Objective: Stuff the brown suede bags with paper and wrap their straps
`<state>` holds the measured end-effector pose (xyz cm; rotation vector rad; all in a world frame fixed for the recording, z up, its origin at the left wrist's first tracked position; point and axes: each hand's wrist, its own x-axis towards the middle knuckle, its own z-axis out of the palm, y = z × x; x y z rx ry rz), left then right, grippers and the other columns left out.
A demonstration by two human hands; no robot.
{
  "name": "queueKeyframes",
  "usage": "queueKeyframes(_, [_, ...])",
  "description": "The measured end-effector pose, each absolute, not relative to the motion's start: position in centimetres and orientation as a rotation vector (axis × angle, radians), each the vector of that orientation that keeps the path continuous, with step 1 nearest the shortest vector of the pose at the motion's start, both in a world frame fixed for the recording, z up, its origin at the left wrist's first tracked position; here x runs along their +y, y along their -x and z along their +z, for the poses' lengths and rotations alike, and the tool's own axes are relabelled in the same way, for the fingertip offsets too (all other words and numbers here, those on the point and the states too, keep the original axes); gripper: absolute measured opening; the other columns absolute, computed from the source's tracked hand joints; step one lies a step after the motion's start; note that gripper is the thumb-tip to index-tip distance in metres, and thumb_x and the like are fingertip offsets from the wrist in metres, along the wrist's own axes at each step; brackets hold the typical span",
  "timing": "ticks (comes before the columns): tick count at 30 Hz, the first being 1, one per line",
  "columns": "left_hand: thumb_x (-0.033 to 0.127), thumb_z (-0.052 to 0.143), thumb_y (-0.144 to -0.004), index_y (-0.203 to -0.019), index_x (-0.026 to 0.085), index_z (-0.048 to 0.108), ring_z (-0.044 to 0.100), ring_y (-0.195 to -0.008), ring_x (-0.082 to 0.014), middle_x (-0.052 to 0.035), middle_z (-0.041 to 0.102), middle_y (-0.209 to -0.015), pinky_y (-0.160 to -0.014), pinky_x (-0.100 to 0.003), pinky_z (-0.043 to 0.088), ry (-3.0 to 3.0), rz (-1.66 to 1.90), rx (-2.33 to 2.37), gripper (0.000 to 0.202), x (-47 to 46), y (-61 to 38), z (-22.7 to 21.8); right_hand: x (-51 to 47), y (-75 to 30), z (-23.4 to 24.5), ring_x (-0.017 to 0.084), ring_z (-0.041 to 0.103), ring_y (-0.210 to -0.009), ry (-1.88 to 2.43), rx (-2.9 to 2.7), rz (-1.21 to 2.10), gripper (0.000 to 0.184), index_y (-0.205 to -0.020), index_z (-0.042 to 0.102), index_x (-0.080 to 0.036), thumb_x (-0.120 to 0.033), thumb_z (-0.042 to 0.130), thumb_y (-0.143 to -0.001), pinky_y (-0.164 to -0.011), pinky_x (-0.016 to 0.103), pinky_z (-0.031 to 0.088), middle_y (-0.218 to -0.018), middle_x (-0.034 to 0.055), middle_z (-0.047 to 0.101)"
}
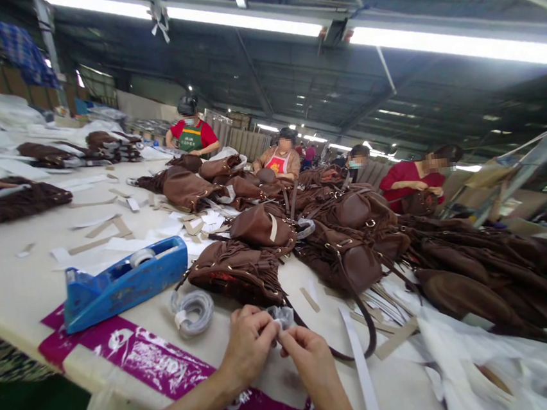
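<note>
The crumpled clear plastic piece [283, 317] is pinched by the left hand [250, 339] and the right hand [309, 350], over a white table [13, 269] where a purple printed plastic sheet [160, 364] lies; above, long white tube lamps [246, 20] run under the dark roof [284, 68].

What I hold, right of the blue tape dispenser [117, 291], looks like thin, crinkled clear plastic [283, 315]. The dispenser is hard, scuffed plastic, dully shiny. Partly beneath it I see glossy purple film [163, 364]; right of it, a smooth, leather-like brown bag [251, 226].
</note>
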<state>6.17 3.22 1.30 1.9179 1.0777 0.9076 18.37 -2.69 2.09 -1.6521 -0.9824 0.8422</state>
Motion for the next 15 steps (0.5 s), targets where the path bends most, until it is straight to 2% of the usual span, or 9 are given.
queueKeyframes(3, [0.034,0.047,-0.085,-0.064,0.020,0.066,0.050,-0.092,-0.0231,-0.0051,0.061,-0.086,-0.088,-0.039,0.032,-1.969,0.963,1.067,0.031,3.3,-6.3,1.5,-3.4,-18.8,2.2,0.006,0.031,-0.043,1.526,-0.866,1.128,0.038,-0.074,0.069,-0.014,-0.051,0.071,-0.063,-0.043,0.022,0.020,-0.064,-0.0016,0.061])
queueKeyframes(6, [0.034,0.046,-0.085,-0.063,0.021,0.064,0.050,-0.092,-0.0225,-0.0045,0.061,-0.084,-0.090,-0.039,0.031,-2.029,1.001,1.048,0.032,3.4,-6.2,1.8,-4.1,-19.2,1.6,0.006,0.033,-0.043,1.480,-0.794,1.161,0.037,-0.086,0.067,-0.013,-0.041,0.075,-0.063,-0.043,0.021,0.021,-0.060,-0.0045,0.058])
queueKeyframes(9, [0.033,0.045,-0.086,-0.059,0.020,0.061,0.052,-0.090,-0.0210,-0.0034,0.061,-0.080,-0.091,-0.038,0.030,-2.045,0.979,1.018,0.034,3.3,-6.0,2.3,-4.1,-19.1,0.6,0.008,0.040,-0.045,1.542,-0.754,1.006,0.035,-0.087,0.062,-0.014,-0.031,0.076,-0.060,-0.047,0.021,0.028,-0.049,-0.0078,0.053])
queueKeyframes(12, [0.035,0.044,-0.086,-0.056,0.020,0.057,0.053,-0.084,-0.0196,-0.0021,0.061,-0.073,-0.087,-0.035,0.031,-2.021,0.922,0.995,0.036,2.9,-5.9,2.6,-3.7,-18.7,-0.3,0.011,0.047,-0.046,1.495,-0.755,0.916,0.030,-0.080,0.058,-0.017,-0.029,0.075,-0.059,-0.048,0.022,0.033,-0.049,-0.0064,0.057])
queueKeyframes(15, [0.035,0.042,-0.086,-0.055,0.019,0.055,0.054,-0.080,-0.0190,-0.0013,0.060,-0.068,-0.080,-0.032,0.033,-2.008,0.902,0.986,0.037,2.3,-5.8,2.7,-3.2,-18.4,-0.7,0.012,0.049,-0.045,1.407,-0.755,0.920,0.027,-0.079,0.059,-0.017,-0.026,0.073,-0.059,-0.050,0.023,0.037,-0.046,-0.0085,0.052])
